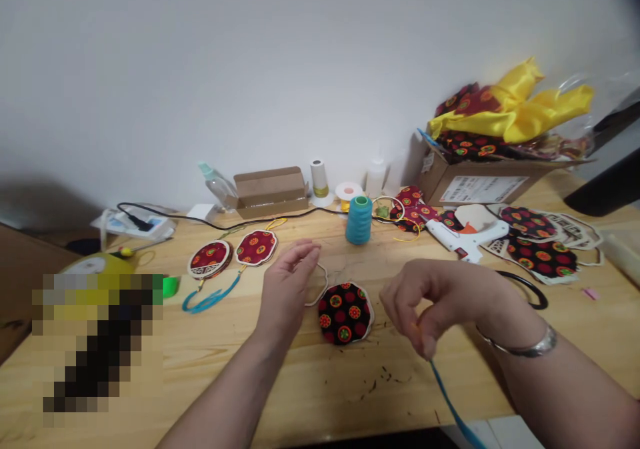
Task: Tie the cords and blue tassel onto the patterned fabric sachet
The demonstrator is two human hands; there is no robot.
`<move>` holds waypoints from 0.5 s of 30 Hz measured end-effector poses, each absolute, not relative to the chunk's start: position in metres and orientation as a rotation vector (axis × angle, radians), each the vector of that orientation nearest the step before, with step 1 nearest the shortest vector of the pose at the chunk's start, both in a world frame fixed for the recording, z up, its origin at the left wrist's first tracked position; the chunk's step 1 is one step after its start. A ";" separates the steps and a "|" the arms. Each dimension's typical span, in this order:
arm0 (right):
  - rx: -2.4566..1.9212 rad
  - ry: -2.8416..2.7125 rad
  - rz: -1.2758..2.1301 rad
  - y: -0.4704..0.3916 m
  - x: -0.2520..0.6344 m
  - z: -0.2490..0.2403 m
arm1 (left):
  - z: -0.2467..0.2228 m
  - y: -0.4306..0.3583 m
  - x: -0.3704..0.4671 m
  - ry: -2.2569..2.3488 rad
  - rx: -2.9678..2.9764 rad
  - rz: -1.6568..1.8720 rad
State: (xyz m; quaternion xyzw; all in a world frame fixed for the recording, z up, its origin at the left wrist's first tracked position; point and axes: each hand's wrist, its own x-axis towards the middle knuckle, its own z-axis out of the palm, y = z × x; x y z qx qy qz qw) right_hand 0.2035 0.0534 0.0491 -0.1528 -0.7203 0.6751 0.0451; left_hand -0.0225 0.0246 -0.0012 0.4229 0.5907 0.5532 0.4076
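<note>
My right hand [435, 302] pinches a blue tassel [450, 399] near its top, and its strands hang toward the table's front edge. A bit of orange shows at the fingertips. My left hand [290, 282] is raised, thumb and fingers drawn together; whether something thin is between them I cannot make out. Just beside it is a thin pale scalloped frame [325, 282], partly hidden by the hand. Between my hands lies a scalloped pad in black patterned fabric [345, 314], with a pale rim under its right edge.
Behind stands a cone of blue thread [359, 221]. Two finished-looking red ornaments [257, 247] lie left, one with a blue tassel. At right are a white glue gun [470, 235], fabric pieces [543, 259] and a cardboard box [480, 179]. A black cable [240, 224] crosses the back.
</note>
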 end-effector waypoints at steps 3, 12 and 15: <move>-0.787 -2.427 1.829 0.058 0.201 0.039 | -0.002 0.024 -0.021 1.746 1.494 1.207; -1.450 -2.682 0.991 0.063 0.193 0.022 | -0.013 0.017 -0.010 1.943 2.083 0.903; -1.497 -2.682 0.887 0.062 0.193 0.023 | -0.016 0.018 -0.010 1.959 2.115 0.876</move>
